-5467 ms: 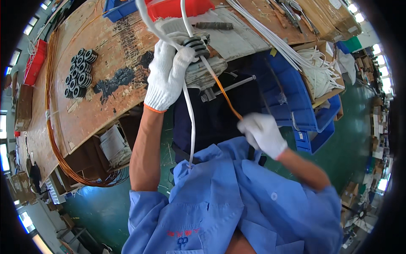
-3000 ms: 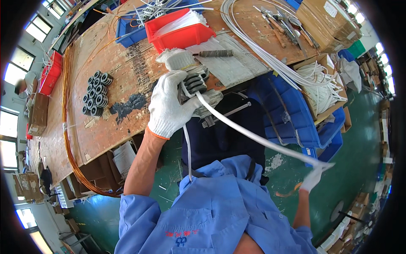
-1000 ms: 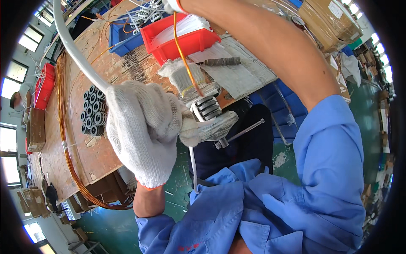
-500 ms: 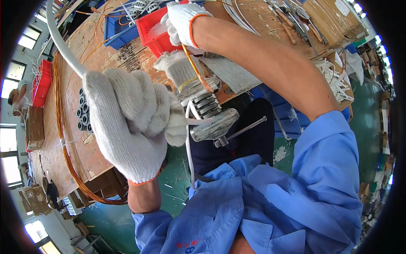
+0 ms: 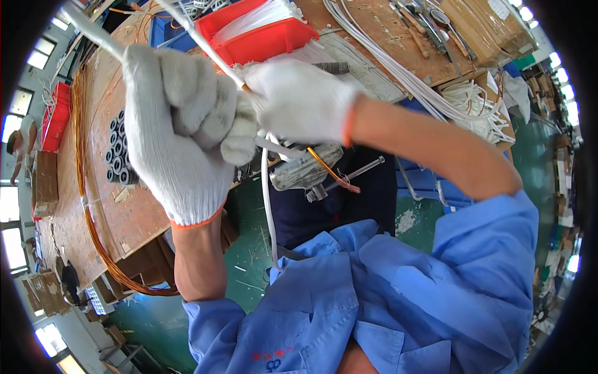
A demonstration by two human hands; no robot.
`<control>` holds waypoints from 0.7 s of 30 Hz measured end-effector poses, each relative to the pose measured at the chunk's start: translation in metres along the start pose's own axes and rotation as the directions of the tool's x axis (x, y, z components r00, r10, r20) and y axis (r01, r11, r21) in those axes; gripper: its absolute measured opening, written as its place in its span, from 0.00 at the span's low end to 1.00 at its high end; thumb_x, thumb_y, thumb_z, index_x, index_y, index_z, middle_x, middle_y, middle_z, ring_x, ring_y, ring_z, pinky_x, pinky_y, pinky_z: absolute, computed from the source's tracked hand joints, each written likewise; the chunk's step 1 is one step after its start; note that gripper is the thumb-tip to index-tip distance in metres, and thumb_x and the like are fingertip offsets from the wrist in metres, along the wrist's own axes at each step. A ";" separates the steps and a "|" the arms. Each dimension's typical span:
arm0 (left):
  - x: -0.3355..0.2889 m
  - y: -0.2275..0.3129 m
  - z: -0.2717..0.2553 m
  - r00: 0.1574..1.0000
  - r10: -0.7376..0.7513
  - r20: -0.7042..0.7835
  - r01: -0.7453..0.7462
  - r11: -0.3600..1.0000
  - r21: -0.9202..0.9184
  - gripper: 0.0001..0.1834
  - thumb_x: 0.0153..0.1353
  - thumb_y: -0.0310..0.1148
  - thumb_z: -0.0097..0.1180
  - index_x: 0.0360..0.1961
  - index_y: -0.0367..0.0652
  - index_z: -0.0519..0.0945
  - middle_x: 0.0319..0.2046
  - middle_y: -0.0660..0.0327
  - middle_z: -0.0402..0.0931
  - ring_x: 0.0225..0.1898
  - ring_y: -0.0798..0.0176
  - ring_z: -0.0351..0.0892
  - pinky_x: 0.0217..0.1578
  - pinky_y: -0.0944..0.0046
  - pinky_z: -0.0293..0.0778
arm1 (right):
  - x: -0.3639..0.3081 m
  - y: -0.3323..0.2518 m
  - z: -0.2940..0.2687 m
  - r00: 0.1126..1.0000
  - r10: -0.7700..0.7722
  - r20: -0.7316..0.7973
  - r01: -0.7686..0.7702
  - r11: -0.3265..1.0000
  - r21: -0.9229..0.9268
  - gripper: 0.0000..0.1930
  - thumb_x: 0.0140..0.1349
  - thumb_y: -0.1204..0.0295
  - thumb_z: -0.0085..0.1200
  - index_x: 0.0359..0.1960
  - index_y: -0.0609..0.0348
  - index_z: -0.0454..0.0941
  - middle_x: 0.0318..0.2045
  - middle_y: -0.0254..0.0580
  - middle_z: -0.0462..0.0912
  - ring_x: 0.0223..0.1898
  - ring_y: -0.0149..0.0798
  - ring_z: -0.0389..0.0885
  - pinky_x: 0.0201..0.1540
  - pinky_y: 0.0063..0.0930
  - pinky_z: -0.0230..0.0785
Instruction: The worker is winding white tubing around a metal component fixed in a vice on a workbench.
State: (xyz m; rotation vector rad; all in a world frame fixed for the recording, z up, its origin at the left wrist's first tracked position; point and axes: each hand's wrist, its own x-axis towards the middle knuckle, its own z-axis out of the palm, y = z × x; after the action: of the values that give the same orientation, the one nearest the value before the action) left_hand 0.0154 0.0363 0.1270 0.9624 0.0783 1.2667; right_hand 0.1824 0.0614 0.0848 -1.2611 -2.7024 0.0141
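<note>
My left hand [image 5: 187,124], in a white knitted glove, is closed round a thick white cable [image 5: 93,34] that runs off to the upper left. A flat white strip [image 5: 280,148] comes out by its fingertips toward the vise. My right hand [image 5: 305,96], gloved and blurred, is closed on an orange wire [image 5: 321,163] whose frayed end hangs below the hand. A white sleeve [image 5: 202,43] leads from this hand to the upper left. Beneath the hands is the worn metal vise [image 5: 305,171] with its bar handle [image 5: 358,177]; the ribbed black part there is mostly hidden.
A red bin [image 5: 268,40] of white strips stands beside a blue bin [image 5: 165,31]. Dark rings [image 5: 118,149] and a coil of copper wire [image 5: 87,187] lie at left. Tools [image 5: 430,31], white tubing [image 5: 386,62] and cardboard boxes [image 5: 492,31] are at right. Another person [image 5: 25,140] is far left.
My right hand has come back from the red bin toward me, over the vise, bringing the orange wire and white sleeve. My left hand has moved up and slightly left.
</note>
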 end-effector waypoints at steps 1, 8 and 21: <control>0.001 -0.003 0.005 0.999 0.003 -0.047 -0.002 1.000 0.029 0.28 0.89 0.50 0.36 0.25 0.53 0.58 0.17 0.75 0.48 0.14 0.77 0.41 0.09 0.73 0.47 | -0.031 -0.013 -0.009 0.983 0.139 -0.116 -0.129 0.987 0.094 0.14 0.79 0.60 0.54 0.47 0.57 0.85 0.47 0.53 0.85 0.56 0.50 0.89 0.50 0.45 0.85; 0.003 -0.004 0.012 0.998 -0.007 -0.055 0.012 0.996 0.092 0.27 0.89 0.50 0.36 0.27 0.52 0.61 0.18 0.74 0.49 0.15 0.76 0.45 0.10 0.72 0.55 | -0.131 -0.059 -0.023 0.882 0.465 -0.079 -0.431 0.863 0.264 0.29 0.70 0.39 0.62 0.26 0.55 0.82 0.18 0.45 0.83 0.24 0.54 0.88 0.30 0.48 0.80; 0.013 -0.001 0.022 0.974 0.002 -0.225 0.056 0.966 0.253 0.27 0.88 0.43 0.41 0.24 0.55 0.57 0.17 0.75 0.46 0.16 0.75 0.43 0.13 0.73 0.47 | -0.338 -0.105 0.102 0.938 0.295 0.181 -0.319 0.940 0.121 0.07 0.72 0.63 0.59 0.38 0.51 0.80 0.20 0.47 0.82 0.25 0.57 0.86 0.28 0.52 0.75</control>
State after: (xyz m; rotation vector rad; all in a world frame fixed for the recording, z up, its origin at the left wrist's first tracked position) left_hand 0.0323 0.0351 0.1462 1.0322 0.4411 1.3578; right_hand 0.3011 -0.2582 -0.0549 -1.6847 -2.5400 0.3633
